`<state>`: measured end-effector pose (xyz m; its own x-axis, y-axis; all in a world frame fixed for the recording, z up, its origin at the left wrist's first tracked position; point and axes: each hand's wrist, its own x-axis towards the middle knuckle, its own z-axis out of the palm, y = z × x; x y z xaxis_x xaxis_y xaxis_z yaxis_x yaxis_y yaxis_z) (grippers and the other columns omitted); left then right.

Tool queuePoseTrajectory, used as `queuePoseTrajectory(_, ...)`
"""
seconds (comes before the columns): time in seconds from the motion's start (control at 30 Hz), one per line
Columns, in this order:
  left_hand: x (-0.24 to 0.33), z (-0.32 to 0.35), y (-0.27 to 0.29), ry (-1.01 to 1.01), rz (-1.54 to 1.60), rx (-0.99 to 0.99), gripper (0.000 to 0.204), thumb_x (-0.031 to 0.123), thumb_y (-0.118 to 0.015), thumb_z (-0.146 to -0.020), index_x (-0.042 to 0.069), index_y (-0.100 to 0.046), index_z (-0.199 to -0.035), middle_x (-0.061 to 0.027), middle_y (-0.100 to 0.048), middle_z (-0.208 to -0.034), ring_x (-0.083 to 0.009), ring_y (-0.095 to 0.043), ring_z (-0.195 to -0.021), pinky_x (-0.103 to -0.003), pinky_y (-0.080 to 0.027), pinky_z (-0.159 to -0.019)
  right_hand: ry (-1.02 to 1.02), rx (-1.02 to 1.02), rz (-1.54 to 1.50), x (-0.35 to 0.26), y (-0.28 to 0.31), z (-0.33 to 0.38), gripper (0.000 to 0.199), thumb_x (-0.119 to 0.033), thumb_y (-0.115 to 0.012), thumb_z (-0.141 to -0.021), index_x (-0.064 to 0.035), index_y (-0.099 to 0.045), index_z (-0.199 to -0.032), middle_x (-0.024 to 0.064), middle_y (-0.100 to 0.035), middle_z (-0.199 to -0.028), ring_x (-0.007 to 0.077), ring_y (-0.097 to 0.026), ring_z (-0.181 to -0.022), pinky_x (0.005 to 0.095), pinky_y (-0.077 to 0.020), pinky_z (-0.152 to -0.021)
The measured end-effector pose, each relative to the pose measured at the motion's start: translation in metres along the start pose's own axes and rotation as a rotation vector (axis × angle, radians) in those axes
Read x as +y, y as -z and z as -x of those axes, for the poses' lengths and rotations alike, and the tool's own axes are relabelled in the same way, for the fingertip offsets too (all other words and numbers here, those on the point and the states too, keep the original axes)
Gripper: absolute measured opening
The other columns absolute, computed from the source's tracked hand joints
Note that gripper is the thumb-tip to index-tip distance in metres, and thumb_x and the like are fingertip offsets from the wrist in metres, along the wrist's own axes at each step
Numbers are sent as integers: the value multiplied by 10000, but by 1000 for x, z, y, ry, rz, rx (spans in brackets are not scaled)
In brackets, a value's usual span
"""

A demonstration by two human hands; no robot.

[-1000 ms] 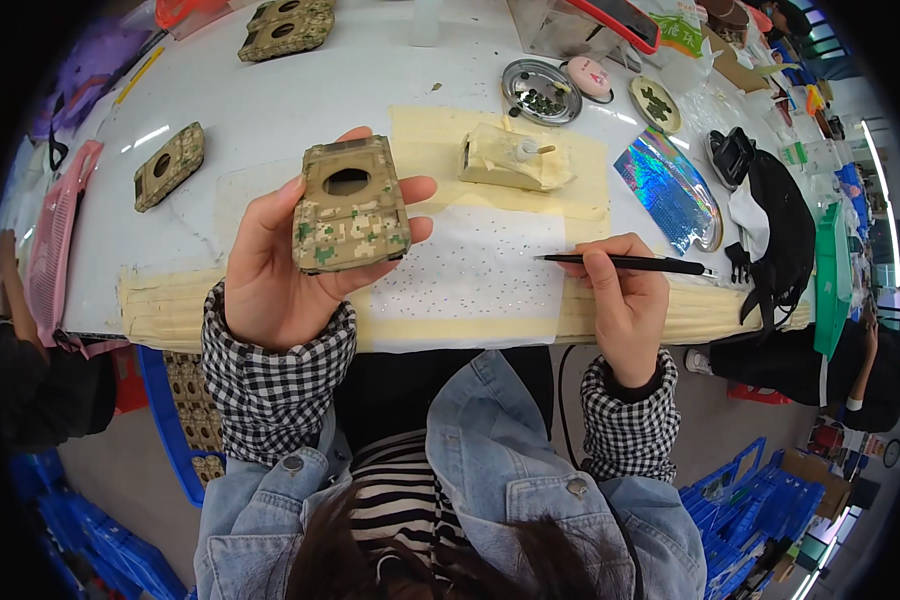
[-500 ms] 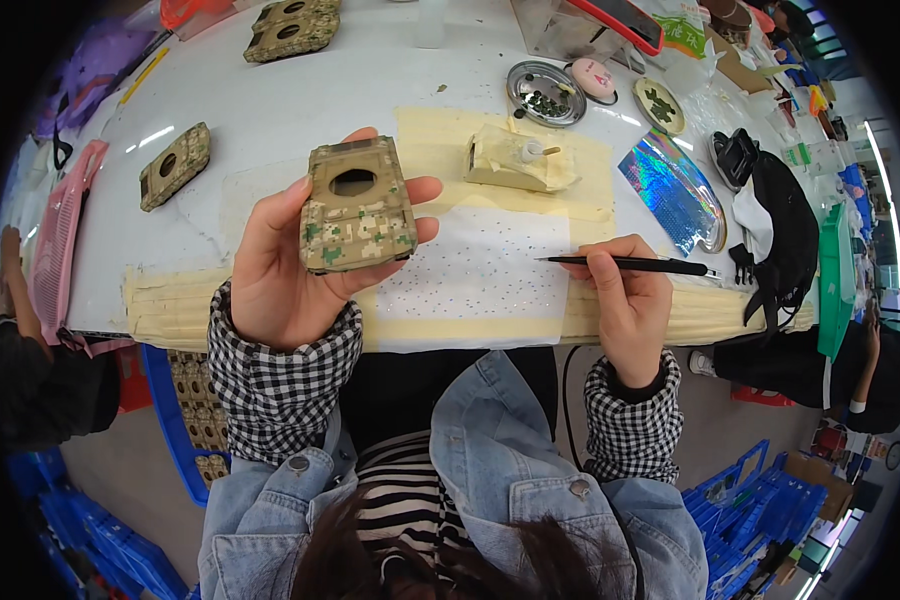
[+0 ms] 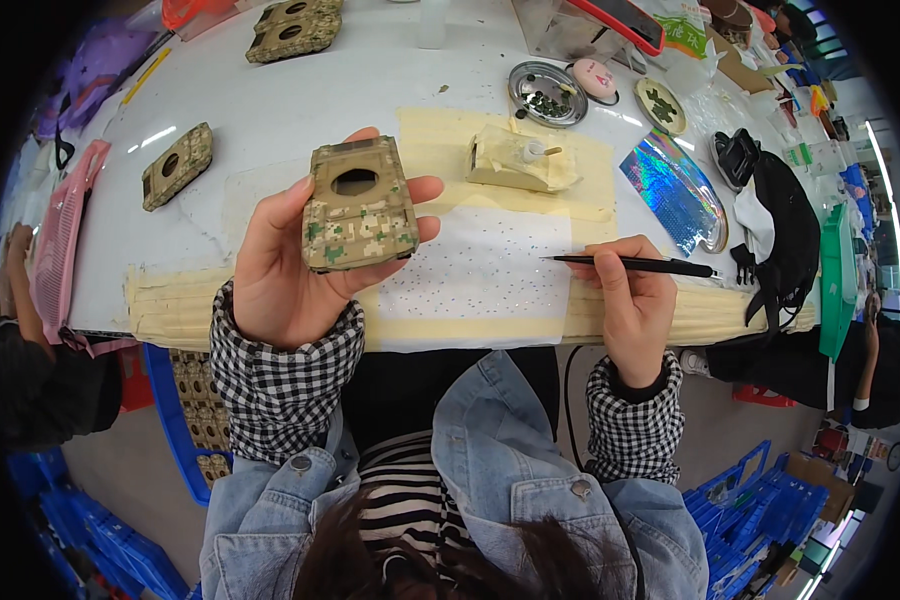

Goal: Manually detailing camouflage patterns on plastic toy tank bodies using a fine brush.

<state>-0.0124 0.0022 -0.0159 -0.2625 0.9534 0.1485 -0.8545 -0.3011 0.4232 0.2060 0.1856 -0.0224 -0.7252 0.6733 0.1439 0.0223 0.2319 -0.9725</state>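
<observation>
The left hand (image 3: 275, 280), half-curled and palm up, holds before us a tan-and-green camouflage shell (image 3: 362, 222) with a round hole, its thumb along one side, fingertips showing past the other. The right hand (image 3: 635, 300) is nearly closed, thumb and fingers pinching a slim black pointed tool (image 3: 660, 265) (we see its tip aimed left). Between the hands lies a white rectangular sheet (image 3: 475, 265) scattered with tiny specks. Beyond it we find a pale-yellow block-shaped piece (image 3: 505, 172) and, farther back, a round silvery metal dish (image 3: 526, 108) holding small dark-green pieces (image 3: 548, 104).
</observation>
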Motion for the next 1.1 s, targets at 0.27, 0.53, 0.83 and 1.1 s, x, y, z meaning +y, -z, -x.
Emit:
queuePoseTrajectory(0.27, 0, 1, 1, -2, 11, -18, 573, 260, -228, -973, 32, 8, -1442, -399, -160, -1387, -448, -441, -1198, -410, -494, -962, 9, 36, 22, -1, 1, 0, 191, -151, -520, -948, 33, -565, -923, 94, -655, -833, 95, -581, -723, 212, -446, -678)
queuePoseTrajectory(0.53, 0, 0, 0, -2, -22, 19, 546, 261, -227, -972, 22, -71, -1438, -397, -221, -1367, -442, -466, -1177, -397, -511, -939, 91, 71, -37, -26, -7, -11, 214, -180, -470, -973, 7, -546, -905, 103, -646, -807, 109, -551, -689, 236, -432, -652)
queuePoseTrajectory(0.83, -1, 1, -7, 18, -109, 119, 453, 295, -291, -981, 44, -280, -1358, -286, -430, -1302, -375, -510, -1166, -417, -504, -929, 346, -172, -256, -75, -58, -29, 138, -95, -597, -896, 35, -570, -935, 108, -630, -867, 126, -596, -797, 245, -468, -726)
queuePoseTrajectory(1.1, -1, 5, -15, 8, -168, 232, 517, 291, -257, -976, 17, -231, -1413, -241, -477, -1276, -401, -543, -1109, -420, -521, -903, 407, -259, -192, -78, -83, -40, 109, -69, -590, -893, 36, -584, -921, 92, -621, -826, 138, -599, -760, 253, -460, -710)
